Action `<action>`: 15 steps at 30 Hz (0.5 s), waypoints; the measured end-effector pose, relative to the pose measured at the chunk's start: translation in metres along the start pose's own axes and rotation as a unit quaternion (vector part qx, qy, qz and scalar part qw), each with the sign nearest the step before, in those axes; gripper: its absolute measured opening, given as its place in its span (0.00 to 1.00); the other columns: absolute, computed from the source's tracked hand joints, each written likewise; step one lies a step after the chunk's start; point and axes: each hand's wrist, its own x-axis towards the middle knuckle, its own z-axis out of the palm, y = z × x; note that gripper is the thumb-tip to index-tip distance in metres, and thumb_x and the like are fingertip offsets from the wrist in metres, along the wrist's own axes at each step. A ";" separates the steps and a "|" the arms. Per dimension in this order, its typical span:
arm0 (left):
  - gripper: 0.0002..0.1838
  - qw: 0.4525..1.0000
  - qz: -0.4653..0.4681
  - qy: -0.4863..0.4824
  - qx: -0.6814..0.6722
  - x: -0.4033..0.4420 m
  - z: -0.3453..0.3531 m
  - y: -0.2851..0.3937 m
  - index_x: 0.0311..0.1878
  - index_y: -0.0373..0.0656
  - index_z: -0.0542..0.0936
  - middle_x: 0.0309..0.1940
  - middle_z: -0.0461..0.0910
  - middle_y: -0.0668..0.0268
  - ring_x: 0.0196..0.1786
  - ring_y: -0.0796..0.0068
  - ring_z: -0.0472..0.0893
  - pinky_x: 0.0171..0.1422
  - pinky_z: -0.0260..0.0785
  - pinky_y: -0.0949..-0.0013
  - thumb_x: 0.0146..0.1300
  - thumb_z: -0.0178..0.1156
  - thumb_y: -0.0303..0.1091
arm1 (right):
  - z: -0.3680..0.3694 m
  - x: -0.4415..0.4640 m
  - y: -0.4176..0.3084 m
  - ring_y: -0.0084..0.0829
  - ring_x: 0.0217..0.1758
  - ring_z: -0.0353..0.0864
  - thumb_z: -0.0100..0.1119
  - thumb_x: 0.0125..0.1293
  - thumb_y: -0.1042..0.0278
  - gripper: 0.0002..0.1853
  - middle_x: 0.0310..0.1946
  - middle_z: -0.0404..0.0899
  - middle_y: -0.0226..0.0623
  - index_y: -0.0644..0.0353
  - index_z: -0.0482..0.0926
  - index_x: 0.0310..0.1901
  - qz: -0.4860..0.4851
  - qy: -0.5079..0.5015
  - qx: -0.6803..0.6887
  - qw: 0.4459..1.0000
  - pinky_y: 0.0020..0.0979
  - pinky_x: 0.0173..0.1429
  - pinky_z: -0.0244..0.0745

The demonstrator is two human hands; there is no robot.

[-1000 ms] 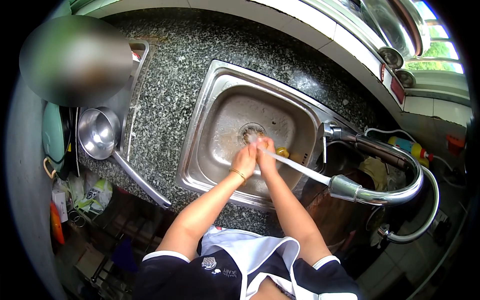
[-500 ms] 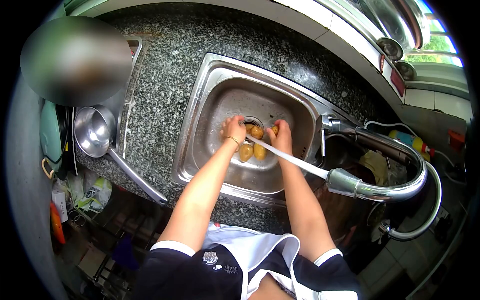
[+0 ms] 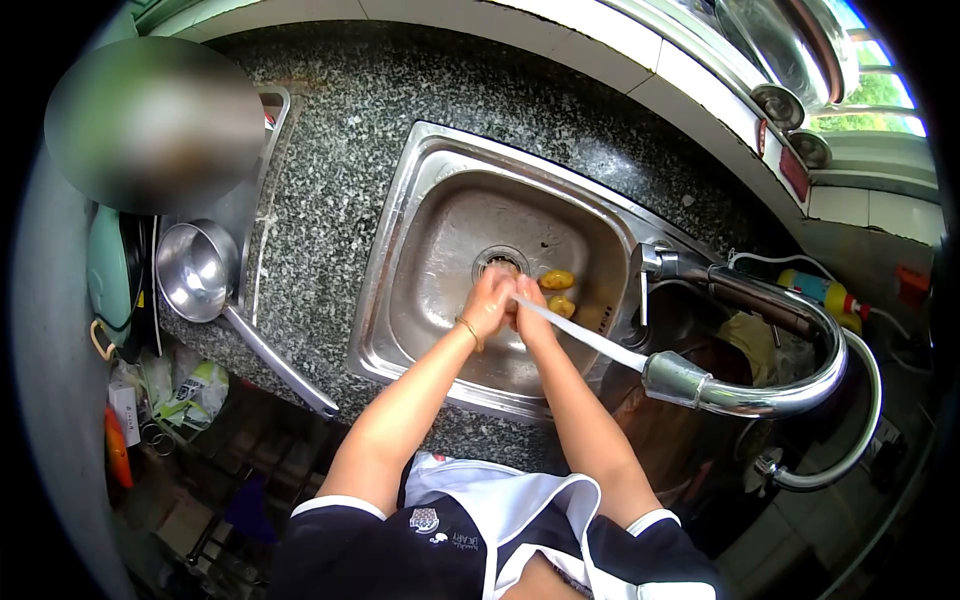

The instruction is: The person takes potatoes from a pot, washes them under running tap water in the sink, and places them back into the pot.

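Two potatoes (image 3: 558,292) lie in the sink (image 3: 450,215), toward its faucet-side edge. Just beside them, the left hand (image 3: 488,302) and right hand (image 3: 533,312) cup together under running water (image 3: 585,335), fingers curled; whether they hold anything I cannot tell.

Steel saucepan (image 3: 195,272) (long-handled), handle over granite counter (image 3: 325,220)

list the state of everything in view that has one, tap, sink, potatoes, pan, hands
tap: running, stream reaching the hands
sink: wet, not filled
two loose potatoes: whole, lying in the sink beside the right hand
saucepan: upright, no lid on
left hand: wet, close against the right; grip hidden
right hand: wet, under the stream; grip hidden
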 end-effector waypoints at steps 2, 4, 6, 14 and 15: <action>0.17 0.929 0.135 0.080 0.334 -0.006 -0.008 0.000 0.42 0.40 0.70 0.28 0.75 0.63 0.35 0.66 0.78 0.35 0.72 0.66 0.62 0.46 0.46 | 0.002 0.009 0.007 0.26 0.21 0.73 0.38 0.68 0.48 0.23 0.22 0.73 0.31 0.62 0.73 0.40 0.053 -0.046 0.050 0.996 0.27 0.26 0.68; 0.18 0.915 0.130 0.080 0.373 -0.004 -0.014 -0.006 0.39 0.41 0.71 0.24 0.75 0.63 0.29 0.68 0.77 0.28 0.69 0.69 0.63 0.44 0.48 | 0.005 0.022 0.028 0.30 0.19 0.74 0.38 0.68 0.48 0.23 0.20 0.75 0.36 0.61 0.75 0.34 -0.073 0.001 -0.147 0.987 0.30 0.23 0.67; 0.19 0.901 0.124 0.080 0.408 -0.002 -0.021 -0.002 0.35 0.43 0.71 0.21 0.75 0.63 0.24 0.71 0.76 0.21 0.66 0.71 0.63 0.41 0.50 | 0.002 0.009 0.008 0.35 0.21 0.75 0.41 0.65 0.49 0.22 0.19 0.75 0.38 0.60 0.75 0.30 -0.176 0.010 -0.243 0.954 0.34 0.25 0.68; 0.23 0.944 -0.226 0.015 -0.241 -0.011 0.000 -0.004 0.28 0.49 0.72 0.15 0.69 0.66 0.12 0.72 0.67 0.12 0.55 0.72 0.63 0.37 0.55 | 0.002 -0.011 -0.024 0.43 0.20 0.74 0.46 0.62 0.55 0.16 0.17 0.72 0.42 0.60 0.72 0.29 -0.394 0.039 -0.415 0.819 0.41 0.25 0.68; 0.22 0.994 -0.031 0.100 -0.016 -0.012 0.003 0.000 0.31 0.46 0.71 0.17 0.71 0.63 0.17 0.62 0.70 0.20 0.61 0.66 0.64 0.37 0.53 | 0.008 0.000 -0.009 0.40 0.19 0.74 0.45 0.61 0.51 0.19 0.17 0.73 0.42 0.60 0.71 0.25 -0.309 0.089 -0.297 0.899 0.39 0.25 0.69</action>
